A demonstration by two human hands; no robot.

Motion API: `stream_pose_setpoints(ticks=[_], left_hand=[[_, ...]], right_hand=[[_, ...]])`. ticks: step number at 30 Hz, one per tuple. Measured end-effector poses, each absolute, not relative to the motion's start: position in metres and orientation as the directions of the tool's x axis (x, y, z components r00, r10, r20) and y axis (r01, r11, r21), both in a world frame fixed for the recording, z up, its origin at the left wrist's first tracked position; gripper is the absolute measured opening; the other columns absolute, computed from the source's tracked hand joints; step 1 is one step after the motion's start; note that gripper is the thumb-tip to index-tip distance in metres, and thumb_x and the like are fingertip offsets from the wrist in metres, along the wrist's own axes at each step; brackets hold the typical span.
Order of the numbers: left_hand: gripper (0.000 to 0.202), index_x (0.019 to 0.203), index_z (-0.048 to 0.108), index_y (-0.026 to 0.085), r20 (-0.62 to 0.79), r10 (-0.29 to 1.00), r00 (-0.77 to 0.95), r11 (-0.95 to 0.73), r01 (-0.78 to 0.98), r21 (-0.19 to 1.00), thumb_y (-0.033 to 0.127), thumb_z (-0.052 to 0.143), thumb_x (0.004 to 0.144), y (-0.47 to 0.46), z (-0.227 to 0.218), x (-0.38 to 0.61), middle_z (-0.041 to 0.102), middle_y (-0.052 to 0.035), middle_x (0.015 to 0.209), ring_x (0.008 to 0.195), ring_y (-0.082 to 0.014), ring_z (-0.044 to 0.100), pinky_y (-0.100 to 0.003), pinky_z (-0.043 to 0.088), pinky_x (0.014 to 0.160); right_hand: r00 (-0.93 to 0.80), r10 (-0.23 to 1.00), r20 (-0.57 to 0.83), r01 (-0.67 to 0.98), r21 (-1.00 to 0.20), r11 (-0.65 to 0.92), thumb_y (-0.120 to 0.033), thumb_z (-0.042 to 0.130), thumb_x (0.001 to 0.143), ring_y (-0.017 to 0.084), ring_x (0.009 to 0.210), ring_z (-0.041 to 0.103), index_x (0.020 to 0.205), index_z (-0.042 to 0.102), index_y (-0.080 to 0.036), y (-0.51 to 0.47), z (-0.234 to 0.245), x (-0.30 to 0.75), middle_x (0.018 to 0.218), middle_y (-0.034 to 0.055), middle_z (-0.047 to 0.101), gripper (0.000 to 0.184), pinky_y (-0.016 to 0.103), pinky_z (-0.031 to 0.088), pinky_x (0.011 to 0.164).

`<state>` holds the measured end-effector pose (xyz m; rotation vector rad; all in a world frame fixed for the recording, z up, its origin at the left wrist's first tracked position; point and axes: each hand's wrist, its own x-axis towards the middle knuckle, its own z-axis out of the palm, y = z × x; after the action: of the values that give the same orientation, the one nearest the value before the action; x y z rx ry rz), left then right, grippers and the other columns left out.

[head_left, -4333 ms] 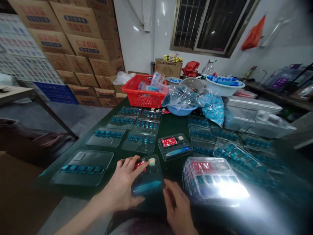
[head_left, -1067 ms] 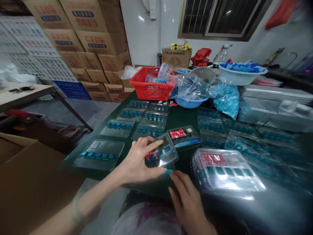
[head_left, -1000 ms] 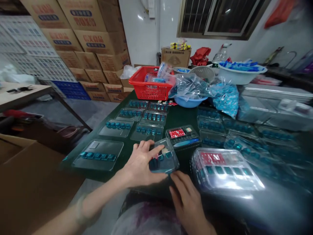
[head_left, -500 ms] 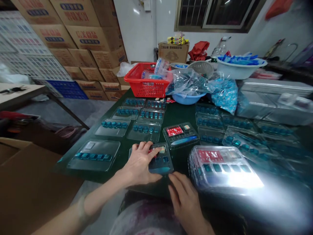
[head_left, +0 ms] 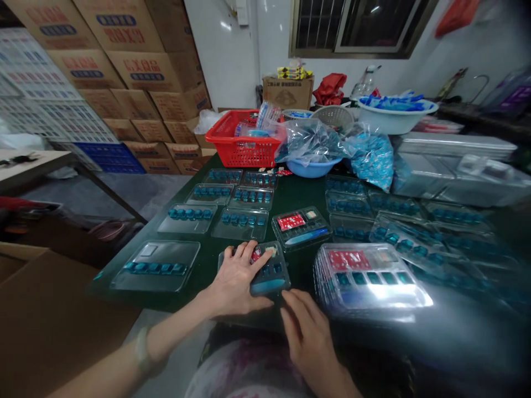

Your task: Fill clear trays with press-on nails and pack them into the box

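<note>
Presses the left hand (head_left: 236, 276), fingers spread, flat on a clear blister pack (head_left: 274, 273) at the table's (head_left: 298, 193) near edge; rests the open right hand (head_left: 309, 337) just beside its near corner.

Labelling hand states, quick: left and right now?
Left hand: open, flat on the clear blister pack.
Right hand: open, fingertips by that pack, holding nothing.

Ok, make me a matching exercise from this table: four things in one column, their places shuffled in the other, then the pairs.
1. left hand
2. red basket
3. white basin
4. stack of clear packs

a. far end, left of the blue bowl
b. near edge, at the right
c. flat on a clear pack
d. far end, holding blue pieces

Pairs: 1-c, 2-a, 3-d, 4-b
</note>
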<state>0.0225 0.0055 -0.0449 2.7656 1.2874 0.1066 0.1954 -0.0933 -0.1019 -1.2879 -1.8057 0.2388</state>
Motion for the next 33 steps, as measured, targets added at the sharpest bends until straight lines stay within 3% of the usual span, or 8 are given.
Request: stream_pose_setpoints(ticks=[2, 5, 9, 14, 18, 25, 29, 33], left_hand=[[0.088, 0.136, 0.03, 0.023, 0.037, 0.772, 0.635, -0.635, 0.766, 0.093, 0.061, 0.057, 0.062, 0.001, -0.045, 0.024, 0.033, -0.0205, 0.132, 0.118, -0.0407, 0.032, -0.054, 0.027, 0.087], [0.084, 0.135, 0.033, 0.022, 0.044, 0.799, 0.599, -0.601, 0.796, 0.079, 0.058, 0.057, 0.064, -0.008, -0.046, 0.026, 0.035, -0.0206, 0.13, 0.116, -0.0402, 0.033, -0.054, 0.028, 0.086], [0.083, 0.136, 0.032, 0.021, 0.039, 0.82, 0.572, -0.573, 0.816, 0.08, 0.056, 0.056, 0.064, -0.019, -0.048, 0.027, 0.035, -0.0222, 0.13, 0.119, -0.0416, 0.03, -0.055, 0.028, 0.085], [0.085, 0.138, 0.026, 0.024, 0.018, 0.792, 0.611, -0.609, 0.787, 0.101, 0.059, 0.054, 0.066, -0.023, -0.049, 0.025, 0.024, -0.017, 0.142, 0.124, -0.0437, 0.022, -0.063, 0.022, 0.089], [0.081, 0.138, 0.025, 0.025, -0.027, 0.765, 0.644, -0.638, 0.762, 0.106, 0.056, 0.053, 0.069, -0.023, -0.052, 0.025, 0.022, -0.0111, 0.145, 0.126, -0.044, 0.018, -0.066, 0.016, 0.091], [0.081, 0.137, 0.027, 0.029, 0.003, 0.793, 0.61, -0.605, 0.786, 0.125, 0.056, 0.056, 0.067, -0.021, -0.057, 0.021, 0.015, -0.0204, 0.144, 0.125, -0.046, 0.022, -0.064, 0.017, 0.091], [0.079, 0.135, 0.03, 0.031, 0.016, 0.801, 0.598, -0.595, 0.792, 0.136, 0.058, 0.056, 0.066, -0.021, -0.058, 0.02, 0.02, -0.0215, 0.141, 0.122, -0.045, 0.028, -0.063, 0.019, 0.09], [0.084, 0.136, 0.028, 0.029, 0.027, 0.808, 0.588, -0.586, 0.798, 0.144, 0.06, 0.056, 0.063, -0.019, -0.054, 0.022, 0.023, -0.0223, 0.139, 0.121, -0.0443, 0.027, -0.061, 0.022, 0.088]], right_hand=[[-0.033, 0.859, 0.512, 0.683, -0.616, 0.393, -0.016, 0.039, 0.088, 0.017, 0.077, 0.059, 0.115, 0.051, -0.017, -0.089, -0.092, 0.193, 0.088, 0.0079, 0.058, 0.029, 0.028, 0.05, 0.065], [0.012, 0.877, 0.481, 0.815, -0.513, 0.27, -0.022, 0.038, 0.089, 0.016, 0.061, 0.058, 0.104, 0.057, -0.018, -0.078, -0.081, 0.187, 0.076, 0.0049, 0.058, 0.024, 0.026, 0.044, 0.053], [-0.004, 0.923, 0.384, 0.924, -0.352, 0.151, -0.024, 0.046, 0.085, 0.019, 0.059, 0.059, 0.092, 0.06, -0.019, -0.062, -0.076, 0.175, 0.075, 0.004, 0.06, 0.016, 0.027, 0.038, 0.05], [0.023, 0.985, 0.174, 0.948, -0.316, 0.034, -0.024, 0.052, 0.083, 0.018, 0.061, 0.06, 0.082, 0.062, -0.021, -0.053, -0.07, 0.17, 0.076, 0.0024, 0.063, 0.01, 0.026, 0.03, 0.05], [0.011, 0.996, 0.093, 0.917, -0.398, 0.027, -0.019, 0.047, 0.085, 0.015, 0.064, 0.059, 0.075, 0.059, -0.022, -0.047, -0.066, 0.175, 0.075, -0.0008, 0.063, 0.015, 0.025, 0.025, 0.052], [-0.004, 0.991, 0.132, 0.889, -0.453, 0.064, -0.014, 0.043, 0.081, 0.013, 0.059, 0.051, 0.069, 0.049, -0.019, -0.041, -0.077, 0.174, 0.068, -0.0005, 0.057, 0.015, 0.026, 0.021, 0.053], [-0.092, 0.99, 0.11, 0.722, -0.677, 0.143, -0.016, 0.039, 0.084, 0.012, 0.06, 0.048, 0.072, 0.044, -0.019, -0.056, -0.07, 0.18, 0.066, -0.0021, 0.05, 0.014, 0.023, 0.027, 0.056], [-0.271, 0.962, -0.041, 0.52, -0.847, 0.111, -0.027, 0.037, 0.09, 0.01, 0.061, 0.045, 0.072, 0.044, -0.02, -0.092, -0.054, 0.197, 0.066, -0.004, 0.046, 0.02, 0.02, 0.032, 0.056]])
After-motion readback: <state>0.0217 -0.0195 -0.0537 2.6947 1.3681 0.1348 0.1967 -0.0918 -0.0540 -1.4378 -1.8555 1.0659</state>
